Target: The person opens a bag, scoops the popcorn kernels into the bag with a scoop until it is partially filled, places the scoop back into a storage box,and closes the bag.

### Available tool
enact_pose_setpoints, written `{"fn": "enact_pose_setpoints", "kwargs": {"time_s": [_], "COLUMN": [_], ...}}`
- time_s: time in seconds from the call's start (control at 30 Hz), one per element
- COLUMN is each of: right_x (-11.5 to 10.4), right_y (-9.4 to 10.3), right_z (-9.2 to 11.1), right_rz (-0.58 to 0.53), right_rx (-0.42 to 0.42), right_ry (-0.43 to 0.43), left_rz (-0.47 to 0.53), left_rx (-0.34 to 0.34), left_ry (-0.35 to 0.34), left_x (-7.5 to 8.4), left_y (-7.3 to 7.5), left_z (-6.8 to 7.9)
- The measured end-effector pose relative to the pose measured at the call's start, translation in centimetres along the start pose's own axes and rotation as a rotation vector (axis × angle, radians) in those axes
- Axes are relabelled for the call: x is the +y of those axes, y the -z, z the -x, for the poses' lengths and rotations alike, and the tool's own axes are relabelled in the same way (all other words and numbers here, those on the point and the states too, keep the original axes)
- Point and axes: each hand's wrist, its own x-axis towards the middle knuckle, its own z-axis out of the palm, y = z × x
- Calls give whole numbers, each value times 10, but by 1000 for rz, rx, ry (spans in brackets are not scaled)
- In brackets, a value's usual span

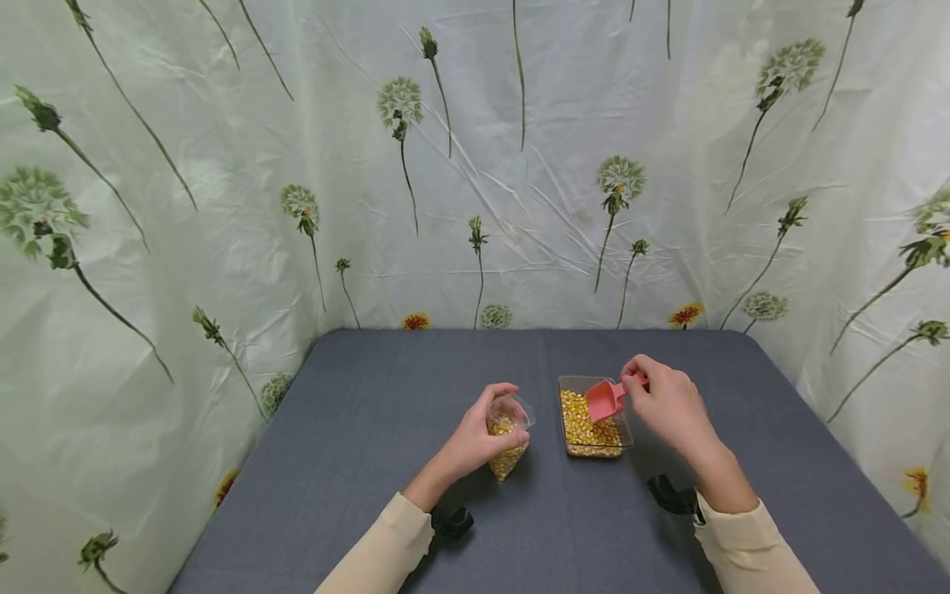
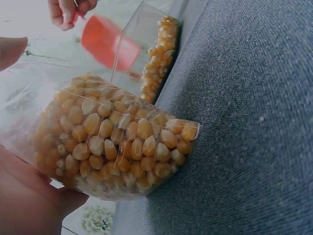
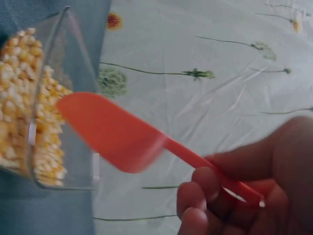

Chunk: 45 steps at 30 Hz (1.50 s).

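My left hand [image 1: 481,433] grips a clear plastic bag [image 2: 117,142] of corn kernels by its upper part, thumb on one side and fingers on the other. The bag's mouth gapes at the top, and its lower corner is at the cloth in the left wrist view. In my right hand [image 1: 671,404] is a pink-red scoop [image 3: 115,132], pinched by its handle between thumb and fingers. The scoop's bowl hangs tilted over a clear rectangular container [image 1: 627,437] holding more corn kernels [image 1: 586,419]. No kernels show in the bowl in the head view.
A dark grey-blue cloth [image 1: 356,412] covers the table. The container stands just right of the bag. Behind and at both sides hangs a pale curtain [image 1: 519,206] with dandelion prints. Black wrist devices [image 1: 451,523] sit under both wrists.
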Motion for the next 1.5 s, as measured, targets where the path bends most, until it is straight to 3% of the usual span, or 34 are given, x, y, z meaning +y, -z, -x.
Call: {"fn": "enact_pose_setpoints", "kwargs": {"time_s": [0.27,0.47,0.63,0.73,1.0,1.17,1.5], "right_x": [7,5,9,10,8,2,-7], "right_y": [-20,-39,-49,-48,-30,-23,-27], "right_z": [-7,-6,-4,-5,-4,-1,6], "right_rz": [-325,-402,-450,-361,-91,47,191], "right_rx": [-7,72,87,50,-154,-210,-313], "right_ry": [-254,-291,-290,-224,-68,8,24], "left_rz": [-6,2,3,4,0,9,-5], "left_rx": [-1,-2,-6,-6,-14,-13,-8], "left_ry": [7,-4,8,11,10,18,-16], "left_x": [0,0,0,0,0,1,-3], "left_y": [0,-1,-2,-2,-1,0,-1], "left_z": [1,1,1,0,0,0,-1]}}
